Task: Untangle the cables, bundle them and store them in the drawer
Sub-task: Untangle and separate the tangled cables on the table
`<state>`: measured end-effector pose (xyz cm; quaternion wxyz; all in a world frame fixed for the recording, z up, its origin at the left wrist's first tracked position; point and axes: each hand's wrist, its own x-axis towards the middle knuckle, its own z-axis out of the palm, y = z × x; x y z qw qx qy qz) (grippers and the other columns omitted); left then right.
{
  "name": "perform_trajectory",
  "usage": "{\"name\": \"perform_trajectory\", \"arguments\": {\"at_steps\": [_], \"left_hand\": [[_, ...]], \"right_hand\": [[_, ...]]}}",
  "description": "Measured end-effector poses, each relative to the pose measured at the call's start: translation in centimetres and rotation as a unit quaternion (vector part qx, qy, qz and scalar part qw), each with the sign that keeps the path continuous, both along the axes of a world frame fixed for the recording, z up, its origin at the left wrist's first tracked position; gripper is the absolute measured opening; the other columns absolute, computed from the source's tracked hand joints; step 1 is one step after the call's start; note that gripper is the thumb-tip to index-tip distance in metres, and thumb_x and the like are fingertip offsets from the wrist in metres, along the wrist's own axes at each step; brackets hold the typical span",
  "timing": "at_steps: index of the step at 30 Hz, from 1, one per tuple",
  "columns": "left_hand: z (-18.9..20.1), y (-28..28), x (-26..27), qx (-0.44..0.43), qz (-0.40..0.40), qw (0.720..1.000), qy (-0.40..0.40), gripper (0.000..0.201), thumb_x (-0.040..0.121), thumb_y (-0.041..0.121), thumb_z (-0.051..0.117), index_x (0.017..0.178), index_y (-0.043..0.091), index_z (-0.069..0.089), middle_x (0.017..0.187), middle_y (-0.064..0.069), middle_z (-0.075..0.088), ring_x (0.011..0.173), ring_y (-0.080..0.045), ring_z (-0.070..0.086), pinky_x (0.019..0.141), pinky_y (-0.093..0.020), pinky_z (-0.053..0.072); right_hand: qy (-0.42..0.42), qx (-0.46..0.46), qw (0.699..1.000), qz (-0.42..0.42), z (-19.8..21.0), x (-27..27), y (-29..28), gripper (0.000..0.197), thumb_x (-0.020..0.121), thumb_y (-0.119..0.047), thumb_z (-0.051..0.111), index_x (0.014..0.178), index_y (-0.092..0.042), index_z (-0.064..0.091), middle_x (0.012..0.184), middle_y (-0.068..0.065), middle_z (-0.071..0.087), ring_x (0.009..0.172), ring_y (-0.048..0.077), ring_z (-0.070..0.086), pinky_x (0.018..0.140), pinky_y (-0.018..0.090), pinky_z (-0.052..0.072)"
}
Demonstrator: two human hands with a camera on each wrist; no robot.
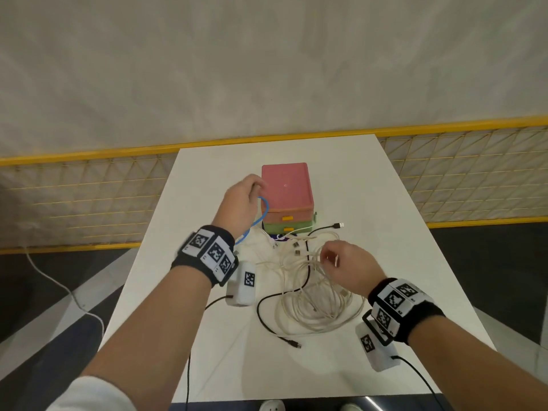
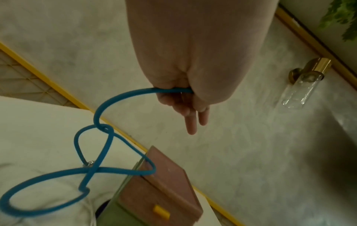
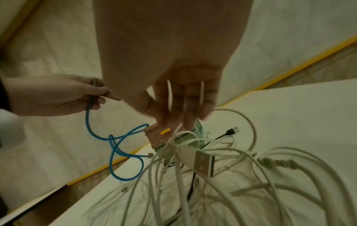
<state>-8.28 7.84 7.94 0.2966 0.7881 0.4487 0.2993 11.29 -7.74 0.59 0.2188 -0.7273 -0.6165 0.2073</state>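
Observation:
My left hand [image 1: 241, 201] is raised beside the drawer unit and pinches a blue cable [image 1: 261, 216], which hangs below it in knotted loops [image 2: 96, 152]. The blue cable [image 3: 115, 145] ends in a small clear plug. My right hand [image 1: 341, 262] hovers over a tangle of white cables [image 1: 314, 295] on the table and grips a few white strands [image 3: 170, 97] between its curled fingers. A black cable [image 1: 267, 318] winds through the tangle, with one plug at the front and a USB plug [image 1: 338, 225] near the drawers. The drawer unit [image 1: 286, 191] has a pink drawer over a green one, both closed.
The white table [image 1: 370, 188] stands against a yellow-framed mesh fence [image 1: 89, 185]. A large white USB plug [image 3: 203, 162] lies on top of the tangle close to my right wrist. A white cord [image 1: 59, 289] trails over the floor at the left.

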Motion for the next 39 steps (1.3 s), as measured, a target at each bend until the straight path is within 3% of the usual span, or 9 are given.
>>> {"name": "perform_trajectory", "arguments": {"at_steps": [5,12,15,19,21,24,29,32,39], "left_hand": [[-1.8,-2.9,0.6,-0.047,-0.048,0.998,0.008,0.018,0.1,0.019,0.047,0.103,0.02,0.065,0.071,0.007,0.057,0.062,-0.005,0.05,0.057,-0.01,0.036],[-2.9,-5.9,2.3,-0.119,-0.136,0.983,0.01,0.025,0.103,0.023,0.043,0.112,0.016,0.066,0.073,-0.002,0.065,0.052,0.002,0.049,0.049,-0.009,0.035],[-2.6,-6.5,3.0,-0.112,-0.153,0.982,-0.004,0.025,0.102,0.023,0.045,0.113,0.016,0.067,0.096,0.003,0.068,0.085,0.0,0.06,0.068,-0.008,0.044],[-1.9,-7.2,3.8,-0.121,-0.162,0.979,-0.035,0.025,0.1,0.027,0.05,0.118,0.017,0.063,0.09,0.013,0.064,0.069,0.01,0.055,0.069,-0.009,0.043],[-1.8,-7.4,4.1,-0.126,-0.16,0.978,-0.049,0.026,0.097,0.03,0.055,0.12,0.019,0.062,0.093,0.007,0.066,0.079,0.001,0.059,0.078,-0.019,0.05],[-2.0,-7.3,4.4,-0.111,-0.133,0.982,-0.071,0.021,0.095,0.027,0.059,0.111,0.017,0.067,0.1,-0.006,0.07,0.09,-0.017,0.064,0.084,-0.033,0.052],[-0.5,-7.1,4.5,-0.11,-0.091,0.983,-0.114,0.019,0.101,0.026,0.047,0.089,0.017,0.059,0.065,0.009,0.051,0.055,0.001,0.046,0.059,-0.016,0.04],[1.0,-7.1,4.4,-0.144,-0.105,0.968,-0.178,0.022,0.104,0.025,0.041,0.086,0.016,0.05,0.062,0.006,0.043,0.058,-0.01,0.044,0.06,-0.023,0.042],[4.0,-5.3,2.4,-0.08,-0.063,0.979,-0.176,0.01,0.092,0.03,0.063,0.087,0.027,0.056,0.074,-0.012,0.05,0.061,-0.011,0.04,0.06,-0.026,0.04]], "right_hand": [[-0.045,-0.202,0.977,0.053,-0.5,0.1,-0.3,0.028,0.078,-0.03,0.062,0.104,-0.023,0.054,0.093,-0.006,0.061,0.087,0.018,0.06,0.08,0.033,0.051],[0.089,-0.007,0.996,-0.004,0.8,-0.3,0.4,0.018,0.074,-0.016,0.077,0.092,-0.016,0.072,0.072,-0.009,0.055,0.062,0.002,0.049,0.065,0.014,0.037],[0.174,0.072,0.981,-0.036,2.7,-0.8,0.7,0.022,0.07,-0.013,0.08,0.083,-0.014,0.063,0.073,-0.002,0.06,0.054,0.002,0.047,0.059,0.01,0.04],[0.322,0.145,0.932,-0.078,4.3,-1.5,1.1,0.037,0.071,-0.007,0.079,0.093,-0.013,0.049,0.082,0.004,0.061,0.065,0.015,0.057,0.066,0.028,0.051],[0.358,0.164,0.915,-0.086,4.8,-1.8,1.2,0.04,0.073,-0.002,0.075,0.097,-0.013,0.044,0.084,0.008,0.059,0.067,0.022,0.058,0.069,0.035,0.052],[0.389,0.176,0.901,-0.073,4.9,-2.4,1.0,0.047,0.074,0.001,0.075,0.103,-0.013,0.041,0.087,-0.001,0.052,0.062,0.017,0.057,0.063,0.023,0.052],[0.404,0.067,0.912,-0.007,4.7,-3.4,0.9,0.039,0.083,-0.008,0.068,0.113,-0.016,0.044,0.1,0.01,0.059,0.059,0.027,0.064,0.058,0.031,0.056],[0.394,0.004,0.916,0.071,4.1,-4.1,1.0,0.004,0.097,-0.014,0.048,0.098,-0.014,0.052,0.079,0.015,0.057,0.051,0.023,0.062,0.051,0.03,0.053],[0.308,-0.067,0.944,0.097,1.9,-3.0,0.9,0.027,0.102,-0.025,0.033,0.08,-0.013,0.042,0.069,0.009,0.045,0.06,0.03,0.068,0.048,0.032,0.049]]}}
